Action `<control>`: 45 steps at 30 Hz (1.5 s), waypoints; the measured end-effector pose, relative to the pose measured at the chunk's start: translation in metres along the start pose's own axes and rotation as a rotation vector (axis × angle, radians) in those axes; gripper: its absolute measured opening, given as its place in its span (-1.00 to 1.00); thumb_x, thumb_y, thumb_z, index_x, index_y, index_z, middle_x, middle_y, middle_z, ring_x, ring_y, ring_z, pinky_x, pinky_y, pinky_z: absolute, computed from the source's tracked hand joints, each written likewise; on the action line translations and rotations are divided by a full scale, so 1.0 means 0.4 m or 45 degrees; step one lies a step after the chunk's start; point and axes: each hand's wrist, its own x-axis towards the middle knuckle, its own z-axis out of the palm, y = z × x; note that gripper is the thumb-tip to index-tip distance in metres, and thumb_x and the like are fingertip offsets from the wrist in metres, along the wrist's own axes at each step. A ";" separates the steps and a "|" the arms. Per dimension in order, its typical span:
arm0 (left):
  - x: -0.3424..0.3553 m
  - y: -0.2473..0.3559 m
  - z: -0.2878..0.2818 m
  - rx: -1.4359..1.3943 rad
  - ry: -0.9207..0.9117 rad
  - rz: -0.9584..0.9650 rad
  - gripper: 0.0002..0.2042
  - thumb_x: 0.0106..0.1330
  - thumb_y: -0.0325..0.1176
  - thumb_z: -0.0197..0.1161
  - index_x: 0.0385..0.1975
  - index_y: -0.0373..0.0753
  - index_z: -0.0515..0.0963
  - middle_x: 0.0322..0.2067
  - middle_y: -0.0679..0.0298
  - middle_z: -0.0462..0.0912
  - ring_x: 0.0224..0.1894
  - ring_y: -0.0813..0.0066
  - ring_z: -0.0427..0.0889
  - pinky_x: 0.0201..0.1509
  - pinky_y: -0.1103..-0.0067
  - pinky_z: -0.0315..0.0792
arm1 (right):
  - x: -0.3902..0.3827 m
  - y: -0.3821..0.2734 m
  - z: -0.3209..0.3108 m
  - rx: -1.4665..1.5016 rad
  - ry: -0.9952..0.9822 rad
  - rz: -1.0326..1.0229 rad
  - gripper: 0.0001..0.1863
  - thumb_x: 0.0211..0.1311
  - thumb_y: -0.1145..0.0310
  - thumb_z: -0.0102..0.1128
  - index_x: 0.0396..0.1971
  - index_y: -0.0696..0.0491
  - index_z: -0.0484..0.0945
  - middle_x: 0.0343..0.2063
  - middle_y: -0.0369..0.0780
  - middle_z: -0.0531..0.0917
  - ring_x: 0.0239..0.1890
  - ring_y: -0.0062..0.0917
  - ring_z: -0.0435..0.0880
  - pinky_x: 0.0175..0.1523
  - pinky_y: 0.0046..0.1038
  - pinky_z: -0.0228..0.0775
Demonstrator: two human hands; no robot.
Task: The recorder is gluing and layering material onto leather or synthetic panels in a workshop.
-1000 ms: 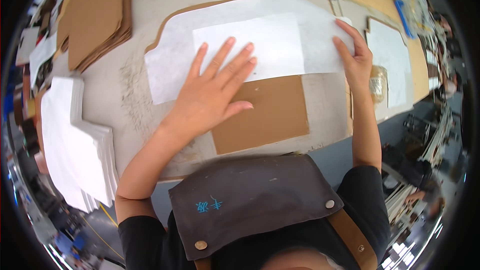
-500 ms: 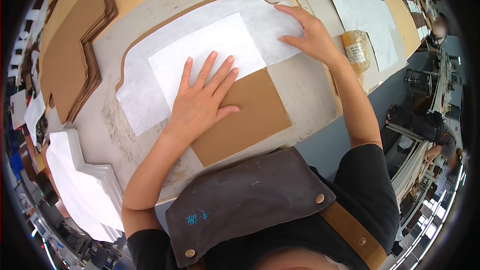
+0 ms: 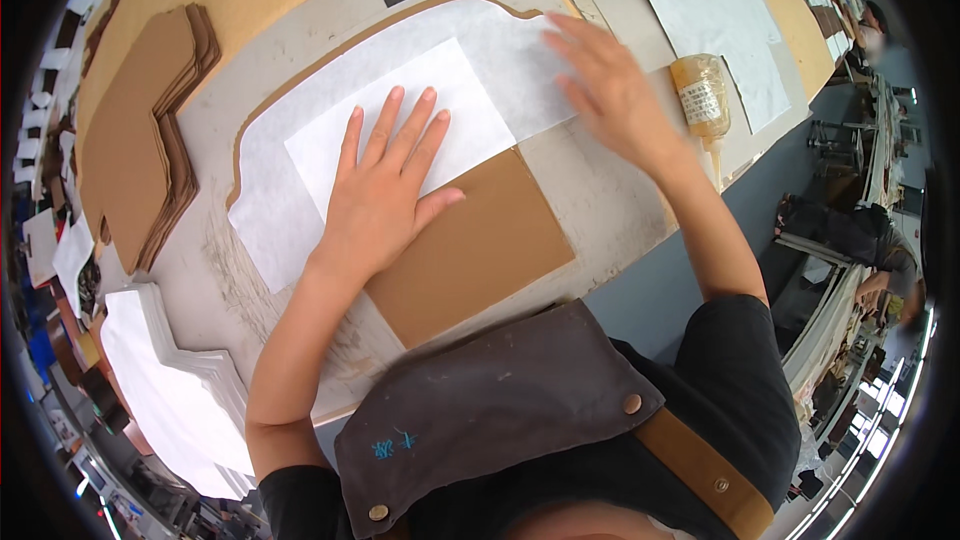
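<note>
We have a large white sheet (image 3: pixel 390 52) with a curved far edge in the middle of the bench (image 3: pixel 625 180), laid over a brown panel (image 3: pixel 236 162) that shows as a narrow rim along its far and left edges. A brighter white rectangle (image 3: pixel 472 123) stands out within the sheet; we cannot tell whether it lies above or beneath. A brown rectangle (image 3: pixel 480 250) adjoins its near edge.

Our left grip (image 3: pixel 378 200) is open and flat, fingers spread over the bright rectangle, thumb over the brown one. Our right grip (image 3: pixel 620 95), blurred, is also open at the sheet's right end, thumb and fingers apart; we cannot tell whether it touches.

To the right of that grip, a bottle (image 3: pixel 702 95) with amber contents lies on its side, and beside it a white piece (image 3: pixel 715 30) on brown backing. On our left are a stack of brown panels (image 3: pixel 140 140) and, nearer us, a stack of white sheets (image 3: pixel 175 390).
</note>
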 end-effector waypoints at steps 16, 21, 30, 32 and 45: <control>0.213 -0.057 0.075 0.061 0.219 0.149 -0.44 0.34 0.02 0.01 0.18 -0.28 0.34 0.29 0.18 0.25 0.38 0.21 0.09 0.42 0.26 -0.04 | -0.011 -0.030 0.080 -0.103 -0.309 0.017 -0.41 0.35 0.12 -0.10 0.25 0.18 0.20 0.34 -0.05 0.12 0.41 -0.28 -0.01 0.45 -0.28 -0.19; 0.121 -0.066 0.040 0.026 0.164 -0.009 -0.41 0.32 0.01 0.06 0.20 -0.32 0.30 0.31 0.12 0.19 0.39 0.18 0.04 0.42 0.25 -0.05 | 0.022 -0.040 0.079 -0.184 -0.275 0.045 -0.44 0.36 0.16 -0.11 0.24 0.18 0.22 0.34 -0.09 0.12 0.42 -0.29 -0.02 0.45 -0.25 -0.21; -0.079 -0.151 0.022 0.118 0.170 -0.312 -0.35 0.26 -0.01 0.13 0.23 -0.35 0.25 0.34 0.10 0.13 0.41 0.17 0.01 0.43 0.25 -0.07 | 0.119 -0.074 0.142 0.029 -0.318 -0.193 -0.49 0.36 0.24 -0.10 0.21 0.20 0.26 0.31 -0.15 0.21 0.39 -0.29 0.07 0.43 -0.28 -0.13; -0.092 -0.156 0.013 0.109 0.129 -0.345 -0.35 0.28 -0.06 0.12 0.27 -0.34 0.18 0.36 0.11 0.08 0.42 0.19 -0.03 0.44 0.26 -0.12 | 0.119 -0.070 0.151 0.014 -0.321 -0.205 -0.49 0.36 0.23 -0.10 0.22 0.19 0.24 0.32 -0.15 0.20 0.39 -0.30 0.07 0.43 -0.28 -0.13; -0.240 -0.270 -0.006 0.399 0.122 -0.550 -0.34 0.33 0.07 -0.01 0.29 -0.29 0.18 0.36 0.18 0.10 0.41 0.26 0.01 0.43 0.22 -0.10 | 0.128 -0.002 0.144 -0.166 -0.302 -0.249 -0.42 0.38 0.22 -0.17 0.33 0.14 0.07 0.36 -0.10 0.09 0.42 -0.31 0.00 0.44 -0.24 -0.24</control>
